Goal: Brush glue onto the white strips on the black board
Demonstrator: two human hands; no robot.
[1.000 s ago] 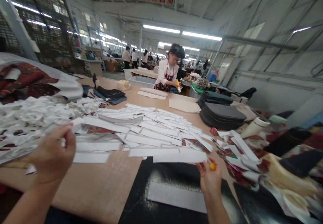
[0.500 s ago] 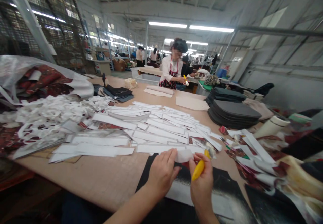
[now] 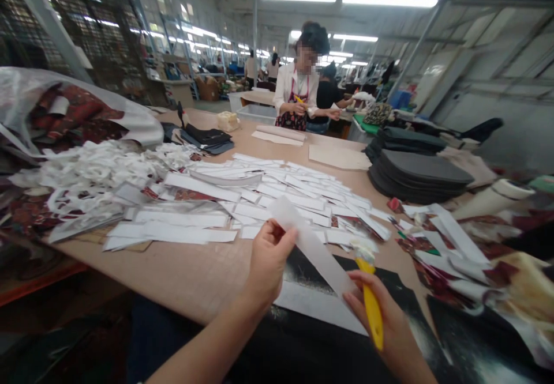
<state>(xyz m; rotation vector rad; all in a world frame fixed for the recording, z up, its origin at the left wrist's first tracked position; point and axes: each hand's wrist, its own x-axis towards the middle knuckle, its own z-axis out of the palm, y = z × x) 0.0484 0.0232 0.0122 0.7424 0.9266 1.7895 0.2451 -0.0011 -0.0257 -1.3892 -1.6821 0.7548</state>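
At six o'clock, your left hand (image 3: 268, 266) pinches the end of a light, floppy white strip (image 3: 314, 248); your right hand (image 3: 381, 320) grips a yellow-handled tool (image 3: 370, 297).

The left hand (image 3: 268, 263) pinches one end of a white strip (image 3: 314, 248). The right hand (image 3: 385, 309) grips what looks like a yellow-handled brush (image 3: 370, 297) and also touches the strip's lower end. Beneath them lies a black sheet (image 3: 314, 263) on a tan table (image 3: 173, 274), with loose white strips (image 3: 277, 199) heaped beyond. At the far end, a co-worker (image 3: 296, 78) holds a small yellow tool.
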